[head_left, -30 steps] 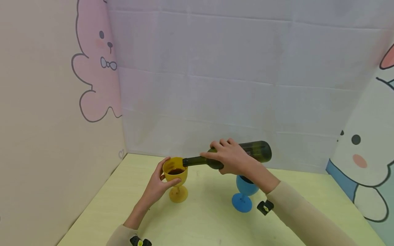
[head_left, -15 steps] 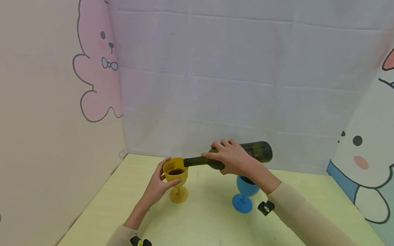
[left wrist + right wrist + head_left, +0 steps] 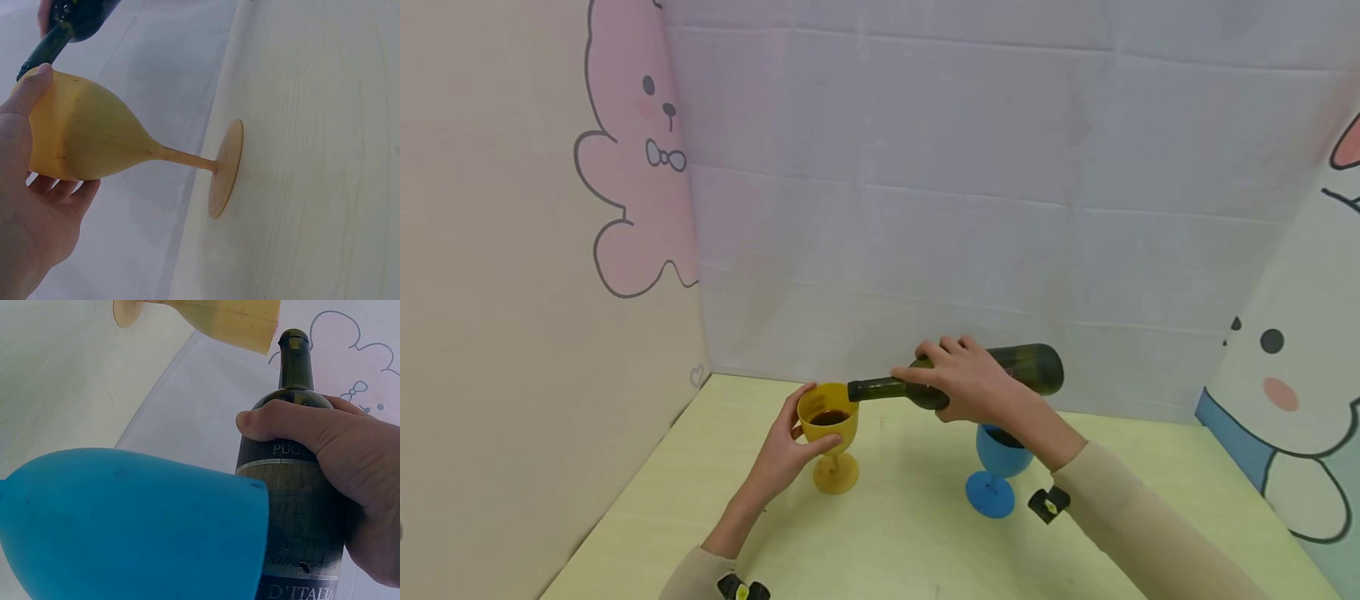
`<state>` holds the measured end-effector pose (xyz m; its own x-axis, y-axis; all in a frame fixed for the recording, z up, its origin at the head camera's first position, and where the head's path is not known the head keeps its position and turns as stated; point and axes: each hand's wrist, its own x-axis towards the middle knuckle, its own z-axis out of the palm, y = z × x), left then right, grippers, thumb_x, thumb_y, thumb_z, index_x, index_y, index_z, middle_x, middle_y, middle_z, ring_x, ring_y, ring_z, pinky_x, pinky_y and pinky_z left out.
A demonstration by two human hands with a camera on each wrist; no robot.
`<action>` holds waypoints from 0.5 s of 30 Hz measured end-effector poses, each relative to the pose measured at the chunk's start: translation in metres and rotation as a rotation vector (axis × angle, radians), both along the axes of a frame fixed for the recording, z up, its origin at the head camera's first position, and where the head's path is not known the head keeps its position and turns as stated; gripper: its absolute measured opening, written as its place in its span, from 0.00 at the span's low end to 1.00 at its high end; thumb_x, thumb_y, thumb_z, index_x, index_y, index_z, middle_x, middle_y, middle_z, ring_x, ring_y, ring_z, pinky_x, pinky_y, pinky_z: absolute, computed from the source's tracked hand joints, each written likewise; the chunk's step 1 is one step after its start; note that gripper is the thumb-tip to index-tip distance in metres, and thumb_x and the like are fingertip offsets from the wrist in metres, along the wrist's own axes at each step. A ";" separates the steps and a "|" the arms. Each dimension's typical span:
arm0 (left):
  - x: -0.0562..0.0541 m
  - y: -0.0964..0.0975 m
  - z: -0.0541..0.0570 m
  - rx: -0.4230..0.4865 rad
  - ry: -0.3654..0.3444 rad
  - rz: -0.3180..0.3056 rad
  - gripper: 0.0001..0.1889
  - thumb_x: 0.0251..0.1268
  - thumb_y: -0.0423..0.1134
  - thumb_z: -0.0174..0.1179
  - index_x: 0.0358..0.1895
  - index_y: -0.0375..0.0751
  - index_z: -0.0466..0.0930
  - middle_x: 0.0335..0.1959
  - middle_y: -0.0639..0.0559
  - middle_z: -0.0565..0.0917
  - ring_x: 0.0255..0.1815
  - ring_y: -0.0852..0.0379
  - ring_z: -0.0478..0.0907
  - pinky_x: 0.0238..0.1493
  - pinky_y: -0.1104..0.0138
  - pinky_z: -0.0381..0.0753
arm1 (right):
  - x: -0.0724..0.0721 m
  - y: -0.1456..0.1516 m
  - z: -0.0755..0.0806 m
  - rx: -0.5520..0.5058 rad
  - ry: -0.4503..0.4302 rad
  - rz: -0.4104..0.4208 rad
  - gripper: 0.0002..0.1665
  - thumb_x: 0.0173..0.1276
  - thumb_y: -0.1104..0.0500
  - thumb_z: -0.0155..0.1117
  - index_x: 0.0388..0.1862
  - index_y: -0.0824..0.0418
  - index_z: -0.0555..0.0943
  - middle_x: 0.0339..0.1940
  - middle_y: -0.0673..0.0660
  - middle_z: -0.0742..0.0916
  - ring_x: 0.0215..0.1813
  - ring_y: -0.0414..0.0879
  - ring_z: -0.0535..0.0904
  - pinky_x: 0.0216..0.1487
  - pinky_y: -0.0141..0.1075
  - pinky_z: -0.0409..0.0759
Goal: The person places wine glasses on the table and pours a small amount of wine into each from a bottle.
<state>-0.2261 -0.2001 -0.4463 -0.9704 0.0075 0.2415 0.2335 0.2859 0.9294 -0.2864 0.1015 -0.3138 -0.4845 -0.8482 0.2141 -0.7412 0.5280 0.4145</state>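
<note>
My left hand [image 3: 784, 454] holds a yellow goblet [image 3: 837, 433] round its bowl, thumb on the near side and fingers behind. Dark liquid shows inside the bowl. With my right hand [image 3: 966, 382] I grip a dark green wine bottle [image 3: 1033, 368] around its shoulder, and it lies almost level with its neck pointing left. The bottle's mouth is right at the goblet's right rim. In the right wrist view the bottle's label [image 3: 294, 519] shows partly behind a blue goblet [image 3: 125, 525]. That blue goblet stands upright below my right forearm, with dark liquid in it.
The pale yellow table [image 3: 910, 533] meets a white cloth backdrop [image 3: 880, 208] behind the goblets. A cream wall with a pink cartoon animal [image 3: 636, 167] rises on the left. A white cartoon animal [image 3: 1292, 375] decorates the right wall. Small black devices sit at both wrists.
The bottle's neck has risen very slightly and come a touch closer to level. My left hand and both goblets keep their places.
</note>
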 end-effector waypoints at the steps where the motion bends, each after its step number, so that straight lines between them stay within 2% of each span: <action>1: 0.000 0.000 0.000 -0.005 0.001 0.000 0.46 0.56 0.48 0.73 0.76 0.55 0.55 0.72 0.50 0.66 0.71 0.45 0.67 0.72 0.45 0.67 | 0.000 0.000 0.000 -0.007 -0.003 0.001 0.48 0.53 0.45 0.80 0.73 0.35 0.68 0.59 0.55 0.78 0.48 0.51 0.71 0.50 0.47 0.73; 9: 0.000 0.000 0.001 0.007 -0.002 0.001 0.46 0.56 0.48 0.74 0.75 0.57 0.56 0.71 0.51 0.67 0.70 0.45 0.68 0.72 0.46 0.68 | -0.003 0.007 0.004 -0.119 -0.027 0.052 0.49 0.50 0.45 0.81 0.72 0.37 0.70 0.59 0.55 0.79 0.53 0.52 0.74 0.55 0.49 0.75; 15: 0.000 0.000 0.000 0.002 0.002 0.000 0.46 0.56 0.49 0.74 0.75 0.56 0.56 0.72 0.51 0.66 0.71 0.46 0.67 0.72 0.46 0.67 | -0.003 0.019 0.009 -0.263 -0.056 0.067 0.49 0.51 0.47 0.81 0.73 0.42 0.70 0.63 0.59 0.77 0.57 0.55 0.74 0.57 0.52 0.75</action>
<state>-0.2263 -0.2002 -0.4459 -0.9700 0.0068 0.2431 0.2349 0.2844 0.9295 -0.2896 0.1207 -0.3049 -0.4464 -0.7975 0.4059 -0.7962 0.5610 0.2265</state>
